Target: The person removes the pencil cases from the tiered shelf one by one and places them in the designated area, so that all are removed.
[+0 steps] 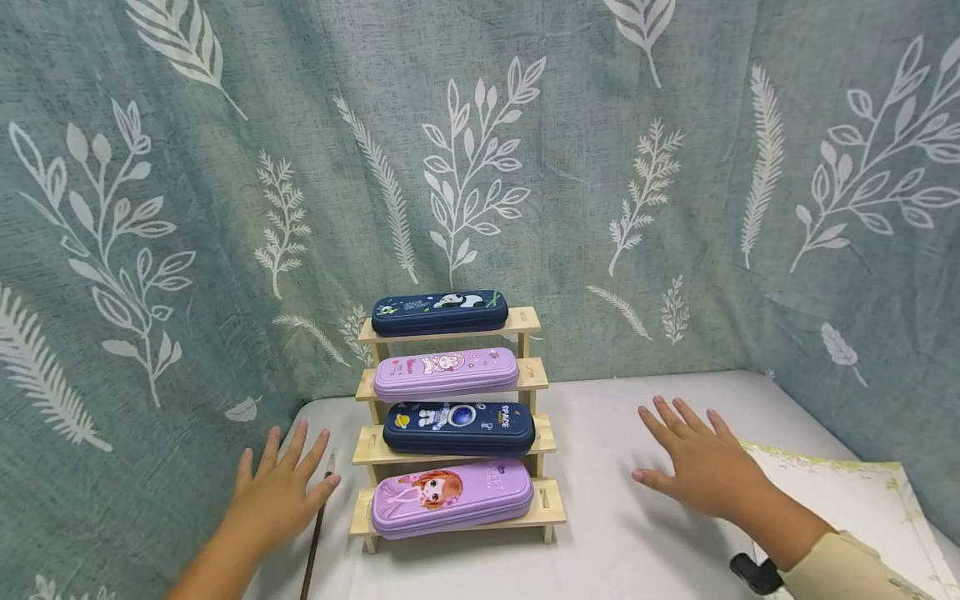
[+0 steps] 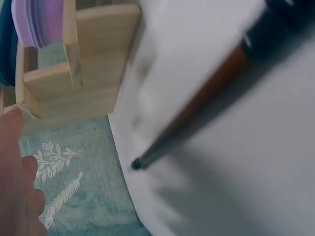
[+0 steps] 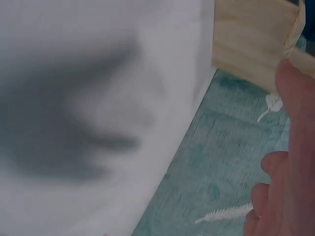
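Tiered wooden rack (image 1: pixel 553 510) loaded on every step

From the lowest step up sit a lilac case with a red-haired figure (image 1: pixel 452 497), a navy astronaut case (image 1: pixel 459 428), a lilac cartoon case (image 1: pixel 446 373) and a navy panda case (image 1: pixel 439 312). Left of the rack, a brown stick (image 1: pixel 316 533) slants past the thumb of the left hand (image 1: pixel 277 497); whether they touch, I cannot tell. On the right, a white sheet (image 1: pixel 862 500) with a leafy border lies by the right arm, and a dark object shows beside the sleeve (image 1: pixel 840 571). Each grip is apart, fingers spread. Teal cloth (image 1: pixel 570 167) bounds the back and both sides of the white counter (image 1: pixel 592 467), whose wider stretch lies between rack and right hand (image 1: pixel 701 464), the narrower one at left. "SPACE" reads on the astronaut case; other lettering is too small to read surely
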Action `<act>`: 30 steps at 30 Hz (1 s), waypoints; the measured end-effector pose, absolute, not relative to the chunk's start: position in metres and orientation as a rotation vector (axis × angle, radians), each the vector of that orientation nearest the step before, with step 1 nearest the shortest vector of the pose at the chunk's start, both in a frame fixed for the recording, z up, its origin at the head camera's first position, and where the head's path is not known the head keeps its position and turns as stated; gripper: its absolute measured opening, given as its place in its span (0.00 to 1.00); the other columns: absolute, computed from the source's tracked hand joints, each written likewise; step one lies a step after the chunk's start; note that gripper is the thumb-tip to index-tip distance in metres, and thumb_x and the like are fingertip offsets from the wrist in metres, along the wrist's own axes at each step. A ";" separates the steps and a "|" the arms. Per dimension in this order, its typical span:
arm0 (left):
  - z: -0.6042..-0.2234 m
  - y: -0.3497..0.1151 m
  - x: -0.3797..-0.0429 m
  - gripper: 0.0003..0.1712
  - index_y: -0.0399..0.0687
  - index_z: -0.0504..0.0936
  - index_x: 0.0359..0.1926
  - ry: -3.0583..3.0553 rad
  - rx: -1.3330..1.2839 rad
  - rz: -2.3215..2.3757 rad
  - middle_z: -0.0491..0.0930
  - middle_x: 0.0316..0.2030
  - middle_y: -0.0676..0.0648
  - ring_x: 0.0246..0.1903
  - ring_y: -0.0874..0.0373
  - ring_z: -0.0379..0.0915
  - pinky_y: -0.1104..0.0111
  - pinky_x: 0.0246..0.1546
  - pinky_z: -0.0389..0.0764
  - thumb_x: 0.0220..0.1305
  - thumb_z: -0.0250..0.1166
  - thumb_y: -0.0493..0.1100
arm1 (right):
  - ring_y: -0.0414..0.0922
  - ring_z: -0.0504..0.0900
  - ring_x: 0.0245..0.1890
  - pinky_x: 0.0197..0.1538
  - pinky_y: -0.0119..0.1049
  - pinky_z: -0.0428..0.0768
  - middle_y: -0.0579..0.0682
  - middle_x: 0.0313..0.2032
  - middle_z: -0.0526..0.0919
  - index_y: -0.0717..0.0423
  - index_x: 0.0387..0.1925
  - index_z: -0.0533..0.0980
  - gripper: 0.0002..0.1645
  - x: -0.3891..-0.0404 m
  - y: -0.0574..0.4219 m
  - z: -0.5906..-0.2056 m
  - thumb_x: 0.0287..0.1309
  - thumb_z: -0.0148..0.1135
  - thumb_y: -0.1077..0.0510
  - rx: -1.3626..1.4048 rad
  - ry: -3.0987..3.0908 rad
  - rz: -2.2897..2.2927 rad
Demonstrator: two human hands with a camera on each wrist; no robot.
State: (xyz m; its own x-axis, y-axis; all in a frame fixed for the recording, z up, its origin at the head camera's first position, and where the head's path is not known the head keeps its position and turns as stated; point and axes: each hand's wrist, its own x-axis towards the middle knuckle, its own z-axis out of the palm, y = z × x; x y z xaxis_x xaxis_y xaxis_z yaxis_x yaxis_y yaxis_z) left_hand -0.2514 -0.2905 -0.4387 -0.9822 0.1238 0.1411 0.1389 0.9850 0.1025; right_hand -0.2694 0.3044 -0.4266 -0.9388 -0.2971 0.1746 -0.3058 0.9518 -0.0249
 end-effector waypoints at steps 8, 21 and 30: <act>-0.439 -0.267 -0.256 0.49 0.60 0.51 0.85 -3.028 -0.165 -0.424 0.39 0.83 0.36 0.80 0.25 0.25 0.23 0.69 0.25 0.74 0.38 0.79 | 0.67 0.61 0.77 0.71 0.70 0.66 0.64 0.79 0.59 0.51 0.80 0.62 0.58 -0.259 0.260 -0.441 0.62 0.57 0.19 0.545 -2.924 0.323; -0.443 -0.239 -0.267 0.45 0.55 0.44 0.86 -3.006 -0.068 -0.965 0.41 0.82 0.33 0.80 0.26 0.31 0.25 0.72 0.29 0.81 0.38 0.71 | 0.56 0.72 0.73 0.71 0.60 0.72 0.52 0.73 0.73 0.49 0.77 0.68 0.48 -0.243 0.201 -0.454 0.64 0.66 0.30 0.504 -2.867 0.660; -0.451 -0.223 -0.272 0.42 0.51 0.47 0.85 -2.827 0.128 -1.343 0.52 0.80 0.31 0.78 0.30 0.49 0.31 0.73 0.54 0.83 0.41 0.66 | 0.49 0.84 0.58 0.60 0.54 0.83 0.46 0.62 0.82 0.51 0.66 0.77 0.39 -0.236 0.173 -0.459 0.62 0.71 0.33 0.445 -2.787 0.840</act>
State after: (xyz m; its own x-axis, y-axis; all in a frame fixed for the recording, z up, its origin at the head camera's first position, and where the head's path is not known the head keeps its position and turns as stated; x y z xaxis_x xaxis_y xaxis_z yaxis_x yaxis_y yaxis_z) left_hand -0.2721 -0.2233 -0.4505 -0.9966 -0.0777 -0.0267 -0.0698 0.6293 0.7740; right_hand -0.2356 0.1728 -0.4591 -0.9355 -0.2274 0.2703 -0.3389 0.7935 -0.5055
